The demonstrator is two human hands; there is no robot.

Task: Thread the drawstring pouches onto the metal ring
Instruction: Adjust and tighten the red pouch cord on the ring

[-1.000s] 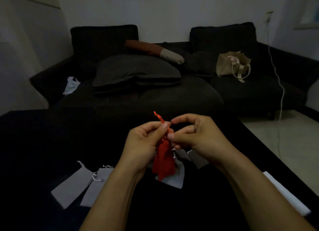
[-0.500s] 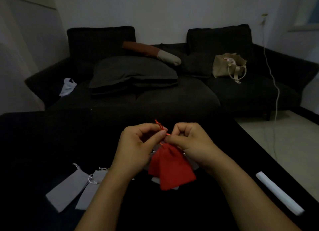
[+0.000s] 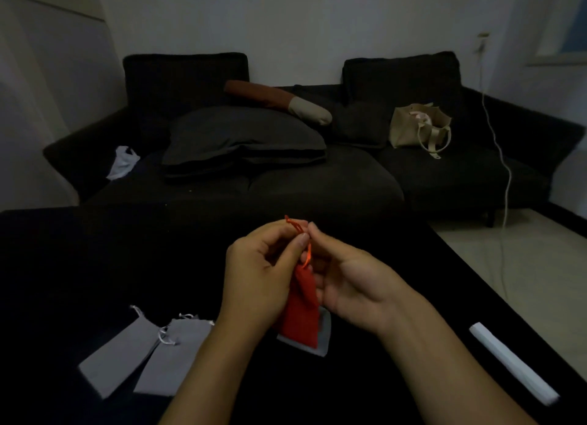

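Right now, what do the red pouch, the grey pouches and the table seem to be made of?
Red pouch: soft matte cloth, probably; it hangs limp and folds. Its cord looks like thin twisted string. Grey pouches: flat matte fabric, perhaps felt-like, with pale cords. Table: a smooth black surface; the dim light leaves the material open.
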